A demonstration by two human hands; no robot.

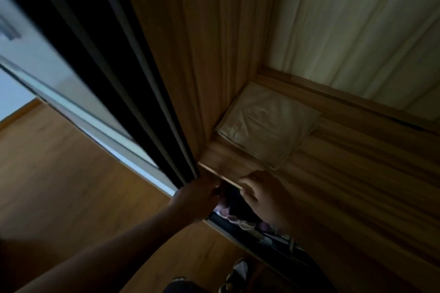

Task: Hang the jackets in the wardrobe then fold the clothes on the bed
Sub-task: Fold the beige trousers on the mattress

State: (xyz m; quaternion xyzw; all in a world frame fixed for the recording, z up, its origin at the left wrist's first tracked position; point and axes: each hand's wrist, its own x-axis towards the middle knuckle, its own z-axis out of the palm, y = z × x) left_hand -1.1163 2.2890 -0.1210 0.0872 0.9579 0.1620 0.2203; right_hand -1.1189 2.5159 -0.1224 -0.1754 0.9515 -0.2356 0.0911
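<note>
- The left hand (200,194) and the right hand (258,189) are held at the front edge of a wooden wardrobe shelf (221,166), near its left front corner, with dark clothing (234,207) seen just below the edge between them.
- The right hand's fingers are curled over the shelf's front edge; whether anything is pinched beneath cannot be told. The left hand's fingers are hidden, so their state cannot be told.
- No jacket or hanger can be clearly identified; the dark clothing under the shelf may be a jacket being hung, but this is only judged.
- If a hanger is being hooked blind under the shelf, the rail could be missed and the garment dropped onto the clothes (240,221) heaped at the wardrobe's bottom.
- The dark sliding door (133,78) stands just beside the left hand; fingers or fabric could be caught if it is moved.
- A folded plastic package (266,123) lies in the shelf's back left corner, apart from both hands, and is unlikely to be disturbed.
- The scene is dim and blurred, so misjudged reach is likely.
</note>
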